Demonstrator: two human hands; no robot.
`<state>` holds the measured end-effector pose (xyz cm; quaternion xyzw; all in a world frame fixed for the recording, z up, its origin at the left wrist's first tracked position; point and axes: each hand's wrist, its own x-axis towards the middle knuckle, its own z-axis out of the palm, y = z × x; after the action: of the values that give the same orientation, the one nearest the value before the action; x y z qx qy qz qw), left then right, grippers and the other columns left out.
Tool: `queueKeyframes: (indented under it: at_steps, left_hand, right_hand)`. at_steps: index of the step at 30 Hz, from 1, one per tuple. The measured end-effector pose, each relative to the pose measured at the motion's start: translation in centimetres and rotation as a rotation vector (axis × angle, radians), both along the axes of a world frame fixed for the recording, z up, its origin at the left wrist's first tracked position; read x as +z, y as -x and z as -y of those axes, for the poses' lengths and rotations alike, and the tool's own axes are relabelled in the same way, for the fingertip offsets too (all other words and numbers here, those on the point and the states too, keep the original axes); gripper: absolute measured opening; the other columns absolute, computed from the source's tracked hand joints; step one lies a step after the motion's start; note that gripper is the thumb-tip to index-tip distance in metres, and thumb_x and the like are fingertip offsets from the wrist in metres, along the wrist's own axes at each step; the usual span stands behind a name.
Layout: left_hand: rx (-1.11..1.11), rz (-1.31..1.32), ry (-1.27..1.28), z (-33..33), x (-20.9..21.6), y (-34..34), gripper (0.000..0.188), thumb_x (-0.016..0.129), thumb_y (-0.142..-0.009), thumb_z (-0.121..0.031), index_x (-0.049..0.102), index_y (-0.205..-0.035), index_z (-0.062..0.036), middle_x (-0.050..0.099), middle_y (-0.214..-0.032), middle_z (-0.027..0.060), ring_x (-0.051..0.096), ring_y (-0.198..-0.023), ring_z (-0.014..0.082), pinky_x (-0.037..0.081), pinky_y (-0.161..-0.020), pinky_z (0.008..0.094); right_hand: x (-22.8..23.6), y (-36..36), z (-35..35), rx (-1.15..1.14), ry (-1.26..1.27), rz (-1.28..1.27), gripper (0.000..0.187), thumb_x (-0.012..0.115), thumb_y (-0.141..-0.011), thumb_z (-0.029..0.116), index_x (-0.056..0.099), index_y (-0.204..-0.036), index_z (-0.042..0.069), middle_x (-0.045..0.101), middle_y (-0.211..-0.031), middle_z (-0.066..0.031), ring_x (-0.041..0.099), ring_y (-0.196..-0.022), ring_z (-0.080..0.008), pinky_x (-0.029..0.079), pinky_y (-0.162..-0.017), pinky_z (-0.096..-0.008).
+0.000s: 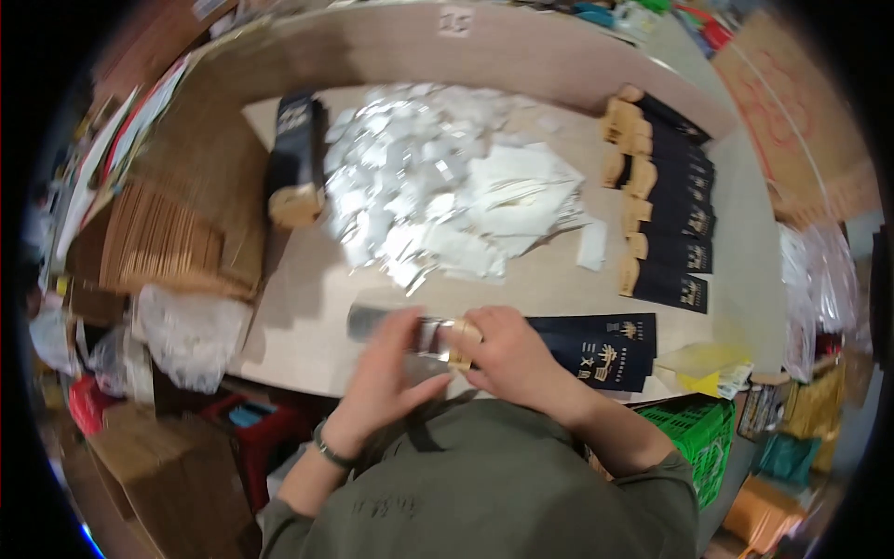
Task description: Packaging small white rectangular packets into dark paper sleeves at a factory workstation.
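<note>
Close to the table's front edge, a narrow dark pack (370, 322) with a shiny middle and a gold end lies under my hands. My left hand (386, 368) rests its fingers across the pack, slightly blurred, with the thumb spread away. At the gold end my right hand (507, 349) is closed, fingers pinched on the pack. Beside and partly under my right forearm lie overlapping flat black packs (601, 349) with gold print. Beyond my hands spreads a heap of small shiny clear-and-white sachets (400, 177), with a pile of flat white slips (526, 191) to its right.
Several black packs with gold ends (666, 200) overlap in a column at the right. A black bundle (298, 154) stands far left, near a carton of brown cardboard pieces (168, 242). A raised board (372, 47) borders the back. A green crate (703, 447) sits below right.
</note>
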<state>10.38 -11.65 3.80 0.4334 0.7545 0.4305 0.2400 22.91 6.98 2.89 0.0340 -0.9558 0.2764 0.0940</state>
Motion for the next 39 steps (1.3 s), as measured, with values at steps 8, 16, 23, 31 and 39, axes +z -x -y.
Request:
queueKeyframes:
  at_steps: [8,16,23,31,39]
  left_hand:
    - [0.178,-0.259,0.427,0.4,-1.7,3.1,0.033,0.078,-0.065,-0.015,0.057,-0.089,-0.0056,0.062,-0.083,0.0138,0.061,-0.076,0.0324,0.049,-0.067,0.0364]
    - [-0.603,0.278,-0.051,-4.2,-0.2,-3.5,0.056,0.076,-0.072,-0.015,0.057,-0.124,-0.0029,0.049,-0.13,0.0227,0.057,-0.109,0.038,0.049,-0.091,0.0403]
    - [0.197,-0.132,0.348,-0.5,-3.1,0.1,0.039,0.076,-0.071,-0.016,0.059,-0.104,-0.0057,0.062,-0.085,0.0128,0.063,-0.076,0.0333,0.051,-0.068,0.0404]
    - [-0.123,-0.258,0.251,2.8,-3.9,1.1,0.062,0.079,-0.065,-0.012,0.057,-0.123,-0.0095,0.063,-0.094,0.0124,0.063,-0.084,0.0333,0.052,-0.073,0.0405]
    - [-0.012,-0.488,-0.027,4.1,-1.6,3.8,0.072,0.082,-0.071,-0.029,0.053,-0.133,-0.0076,0.049,-0.14,0.0185,0.047,-0.127,0.0386,0.038,-0.105,0.0496]
  right_hand:
    - [4.5,-2.5,-13.5,-0.43,0.045,0.407,0.021,0.073,-0.081,0.028,0.067,-0.071,0.011,0.061,-0.095,-0.0114,0.062,-0.091,-0.0271,0.052,-0.078,-0.0376]
    - [-0.5,-4.0,-5.3,0.104,-0.111,0.129,0.042,0.073,-0.082,0.029,0.063,-0.107,-0.003,0.056,-0.125,-0.0273,0.053,-0.119,-0.0413,0.043,-0.102,-0.0454]
    - [1.3,-2.8,-2.0,-0.328,-0.075,0.36,0.038,0.068,-0.087,0.038,0.059,-0.075,0.002,0.064,-0.075,-0.0165,0.064,-0.071,-0.035,0.048,-0.059,-0.044]
    - [-0.2,-0.8,-1.0,-0.431,0.071,0.38,0.018,0.061,-0.085,0.021,0.062,-0.075,0.005,0.062,-0.068,-0.0169,0.063,-0.066,-0.0383,0.05,-0.061,-0.0476]
    - [1.0,3.4,-2.5,-0.402,0.027,0.417,0.019,0.06,-0.087,0.022,0.062,-0.095,0.005,0.067,-0.088,-0.0216,0.065,-0.084,-0.0376,0.051,-0.074,-0.0451]
